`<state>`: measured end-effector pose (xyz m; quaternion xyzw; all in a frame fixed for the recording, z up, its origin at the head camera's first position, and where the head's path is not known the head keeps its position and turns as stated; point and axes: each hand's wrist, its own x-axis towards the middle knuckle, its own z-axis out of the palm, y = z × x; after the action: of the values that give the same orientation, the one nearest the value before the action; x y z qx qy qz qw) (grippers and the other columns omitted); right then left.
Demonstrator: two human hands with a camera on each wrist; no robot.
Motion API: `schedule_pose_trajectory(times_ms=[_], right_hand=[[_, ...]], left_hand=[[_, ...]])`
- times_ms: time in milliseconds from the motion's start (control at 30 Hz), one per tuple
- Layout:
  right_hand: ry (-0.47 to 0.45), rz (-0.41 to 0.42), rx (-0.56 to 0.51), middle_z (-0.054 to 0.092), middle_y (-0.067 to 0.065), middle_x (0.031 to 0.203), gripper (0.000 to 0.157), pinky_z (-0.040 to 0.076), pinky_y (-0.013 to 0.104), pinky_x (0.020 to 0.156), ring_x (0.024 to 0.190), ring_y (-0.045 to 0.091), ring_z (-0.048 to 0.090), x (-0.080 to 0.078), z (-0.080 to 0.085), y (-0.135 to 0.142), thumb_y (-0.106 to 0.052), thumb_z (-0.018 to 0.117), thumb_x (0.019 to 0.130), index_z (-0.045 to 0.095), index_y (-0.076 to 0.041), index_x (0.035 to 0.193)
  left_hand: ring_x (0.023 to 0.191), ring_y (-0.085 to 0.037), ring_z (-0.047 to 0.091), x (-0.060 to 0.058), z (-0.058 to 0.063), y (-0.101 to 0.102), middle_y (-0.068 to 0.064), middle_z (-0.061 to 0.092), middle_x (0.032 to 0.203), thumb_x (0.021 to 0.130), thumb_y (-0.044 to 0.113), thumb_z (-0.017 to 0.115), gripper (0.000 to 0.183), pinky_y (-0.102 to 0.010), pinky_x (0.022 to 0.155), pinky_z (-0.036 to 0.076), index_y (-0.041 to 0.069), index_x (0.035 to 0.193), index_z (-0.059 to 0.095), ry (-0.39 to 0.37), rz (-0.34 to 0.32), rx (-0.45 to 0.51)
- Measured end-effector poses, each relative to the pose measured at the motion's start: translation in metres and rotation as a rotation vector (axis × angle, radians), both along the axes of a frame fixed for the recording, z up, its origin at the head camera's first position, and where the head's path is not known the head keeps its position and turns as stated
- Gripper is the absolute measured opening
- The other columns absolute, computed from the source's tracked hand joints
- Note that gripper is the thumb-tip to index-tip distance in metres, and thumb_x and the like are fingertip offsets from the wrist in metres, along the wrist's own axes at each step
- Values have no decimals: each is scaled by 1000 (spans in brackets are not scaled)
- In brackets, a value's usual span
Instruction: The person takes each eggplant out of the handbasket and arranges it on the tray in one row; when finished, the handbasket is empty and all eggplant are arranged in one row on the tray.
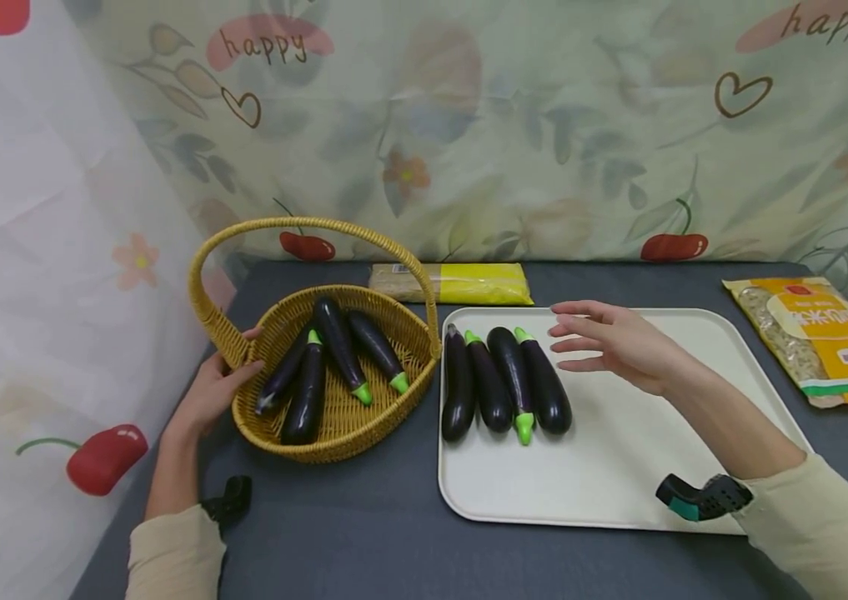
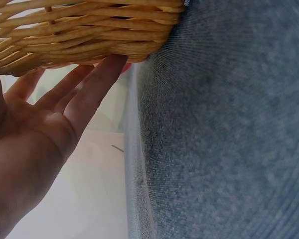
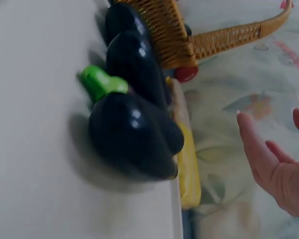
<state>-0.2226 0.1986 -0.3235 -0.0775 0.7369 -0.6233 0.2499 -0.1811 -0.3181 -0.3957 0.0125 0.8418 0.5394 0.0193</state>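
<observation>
A yellow wicker basket (image 1: 333, 450) with a tall arched handle stands on the left, and several dark purple eggplants (image 1: 308, 392) with green or dark ends lie in it. My left hand (image 1: 209, 392) holds the basket's left side at the handle's foot; thumb and a fingertip show there. In the left wrist view, its fingers (image 2: 92, 97) lie against the woven wall. On the white tray (image 1: 619, 467), several more eggplants (image 1: 494, 383) lie side by side along the left edge. My right hand (image 1: 619, 342) hovers over the tray, right of these eggplants, fingers spread, holding nothing.
Behind the basket and tray lies a yellow and clear packet (image 1: 484, 283). An orange and clear bag (image 1: 821, 342) sits right of the tray. A patterned cloth (image 1: 514, 125) hangs at the back, and dark cloth (image 1: 348, 533) covers the table.
</observation>
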Motion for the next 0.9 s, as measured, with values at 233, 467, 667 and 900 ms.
schedule_pose_trajectory(times_ms=[233,467,667,900], right_hand=[[-94,168,-147,50,22,124,52,46,47,89,109,34,55,2,10,-39,-21,52,100,34,4,141],[-166,371,-227,51,21,126,49,43,51,92,115,38,50,7,10,-89,-18,49,101,35,3,143],[-199,443,-223,51,22,127,46,44,47,92,116,37,50,8,5,-136,-17,51,100,40,0,141],[-201,368,-164,50,24,129,44,47,40,89,116,36,50,4,-7,-184,-20,49,101,41,-1,140]], left_hand=[[126,-31,38,0,-1,-1,-21,33,147,100,21,51,58,-16,83,39,9,151,27,-6,4,8],[126,-33,37,1,0,-1,-22,33,147,100,21,51,58,-17,83,39,9,151,27,-4,0,1],[127,-32,37,1,0,-1,-22,33,146,100,18,51,58,-16,83,39,9,151,27,-4,0,13],[126,-33,37,0,-1,-2,-23,34,146,99,17,52,58,-16,82,40,9,151,27,2,-2,23]])
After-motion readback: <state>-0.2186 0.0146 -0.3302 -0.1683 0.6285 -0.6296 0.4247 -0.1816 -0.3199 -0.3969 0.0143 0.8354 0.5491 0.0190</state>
